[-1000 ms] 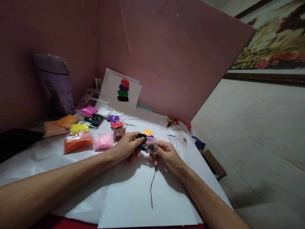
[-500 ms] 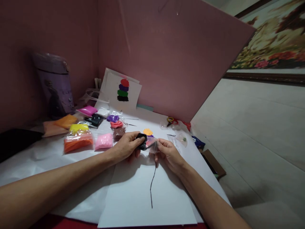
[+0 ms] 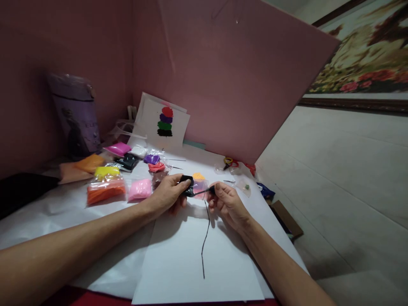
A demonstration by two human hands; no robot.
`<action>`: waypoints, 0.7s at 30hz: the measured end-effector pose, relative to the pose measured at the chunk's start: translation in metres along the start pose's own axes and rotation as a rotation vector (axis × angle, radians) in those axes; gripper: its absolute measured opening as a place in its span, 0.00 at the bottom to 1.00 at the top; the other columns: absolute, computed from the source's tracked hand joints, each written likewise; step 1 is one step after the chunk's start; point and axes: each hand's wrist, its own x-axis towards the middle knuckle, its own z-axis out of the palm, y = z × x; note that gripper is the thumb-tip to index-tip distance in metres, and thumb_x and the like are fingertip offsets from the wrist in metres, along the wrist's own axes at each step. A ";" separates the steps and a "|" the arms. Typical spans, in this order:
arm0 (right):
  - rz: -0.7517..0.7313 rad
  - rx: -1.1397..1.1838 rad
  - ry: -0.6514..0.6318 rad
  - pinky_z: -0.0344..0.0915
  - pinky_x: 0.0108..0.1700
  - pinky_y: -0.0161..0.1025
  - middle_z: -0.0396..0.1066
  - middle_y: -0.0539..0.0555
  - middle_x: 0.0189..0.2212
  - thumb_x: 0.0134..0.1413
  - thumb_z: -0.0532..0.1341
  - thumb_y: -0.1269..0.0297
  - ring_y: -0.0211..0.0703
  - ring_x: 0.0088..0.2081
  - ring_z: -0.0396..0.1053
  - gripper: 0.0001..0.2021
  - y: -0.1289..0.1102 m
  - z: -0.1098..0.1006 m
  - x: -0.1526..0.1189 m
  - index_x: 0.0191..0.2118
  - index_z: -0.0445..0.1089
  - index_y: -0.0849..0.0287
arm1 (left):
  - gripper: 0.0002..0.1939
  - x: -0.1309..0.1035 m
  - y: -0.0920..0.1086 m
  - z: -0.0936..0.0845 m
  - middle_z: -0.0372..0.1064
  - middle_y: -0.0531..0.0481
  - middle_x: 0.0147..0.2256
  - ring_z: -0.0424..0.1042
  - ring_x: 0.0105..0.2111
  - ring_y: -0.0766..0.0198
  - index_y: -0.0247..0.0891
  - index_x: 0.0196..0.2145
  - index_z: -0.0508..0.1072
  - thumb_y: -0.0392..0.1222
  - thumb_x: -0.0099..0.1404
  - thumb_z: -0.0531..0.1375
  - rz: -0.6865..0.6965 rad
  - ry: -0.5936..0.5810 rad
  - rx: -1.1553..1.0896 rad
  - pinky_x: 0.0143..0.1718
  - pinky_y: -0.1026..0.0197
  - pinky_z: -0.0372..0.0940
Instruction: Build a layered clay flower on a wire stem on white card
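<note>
While the left hand (image 3: 168, 196) pinches a black clay lump (image 3: 186, 186) in its fingers (image 3: 186, 183), the right hand (image 3: 225, 203) grips a thin strand (image 3: 201, 192) drawn from it, just above the white sheet (image 3: 178, 263). A slow, even pull would likely keep it unbroken. Clay packets (image 3: 106, 187) crowd the bench (image 3: 47, 216) left; a black line (image 3: 204, 242) lies below.

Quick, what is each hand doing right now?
Left hand: closed, holding the black clay bag.
Right hand: closed, pinching a thin black strand pulled from the bag.
</note>
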 end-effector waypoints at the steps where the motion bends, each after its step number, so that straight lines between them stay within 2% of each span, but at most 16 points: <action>1: 0.000 -0.008 -0.001 0.64 0.21 0.28 0.70 0.50 0.23 0.50 0.67 0.54 0.32 0.21 0.64 0.14 -0.001 0.000 0.000 0.28 0.69 0.61 | 0.09 0.000 0.000 0.000 0.64 0.57 0.13 0.59 0.07 0.69 0.39 0.30 0.61 0.44 0.67 0.52 -0.003 -0.004 0.001 0.06 0.72 0.51; 5: 0.034 -0.001 -0.013 0.65 0.23 0.29 0.70 0.50 0.23 0.49 0.66 0.64 0.33 0.21 0.65 0.06 -0.002 0.000 0.000 0.32 0.70 0.60 | 0.09 0.001 -0.001 0.000 0.65 0.57 0.13 0.58 0.06 0.70 0.39 0.30 0.62 0.44 0.67 0.52 -0.013 0.015 -0.010 0.05 0.72 0.50; 7: 0.052 -0.010 -0.014 0.65 0.23 0.29 0.69 0.49 0.21 0.47 0.66 0.66 0.33 0.21 0.64 0.06 -0.001 -0.001 0.000 0.33 0.71 0.61 | 0.09 0.002 -0.002 -0.001 0.65 0.57 0.14 0.58 0.06 0.70 0.39 0.30 0.62 0.45 0.67 0.53 -0.009 0.023 -0.021 0.05 0.72 0.51; 10: 0.057 -0.062 -0.001 0.63 0.23 0.29 0.66 0.48 0.22 0.46 0.67 0.65 0.32 0.22 0.62 0.07 0.002 -0.002 0.000 0.32 0.73 0.61 | 0.10 0.001 -0.003 -0.002 0.66 0.57 0.14 0.59 0.07 0.70 0.39 0.31 0.62 0.46 0.67 0.53 -0.002 0.006 -0.028 0.06 0.72 0.51; 14: 0.021 -0.194 0.008 0.59 0.24 0.30 0.68 0.49 0.27 0.44 0.69 0.62 0.30 0.21 0.61 0.10 0.003 -0.001 0.000 0.33 0.75 0.60 | 0.10 -0.001 -0.002 -0.001 0.65 0.57 0.13 0.59 0.07 0.70 0.39 0.29 0.61 0.46 0.66 0.53 0.000 -0.026 -0.025 0.06 0.72 0.51; 19: -0.051 -0.401 -0.014 0.56 0.26 0.33 0.66 0.48 0.23 0.43 0.68 0.63 0.31 0.21 0.59 0.07 0.000 0.002 -0.001 0.26 0.73 0.61 | 0.11 -0.002 0.000 0.002 0.64 0.57 0.13 0.59 0.07 0.70 0.39 0.28 0.61 0.46 0.66 0.53 -0.029 -0.038 0.006 0.06 0.72 0.50; 21: -0.049 -0.468 -0.016 0.56 0.26 0.34 0.67 0.48 0.23 0.45 0.65 0.65 0.32 0.21 0.59 0.05 -0.001 0.005 -0.002 0.28 0.75 0.61 | 0.11 -0.002 0.000 0.002 0.65 0.57 0.13 0.59 0.07 0.70 0.39 0.28 0.61 0.46 0.66 0.54 -0.038 -0.033 0.001 0.06 0.72 0.50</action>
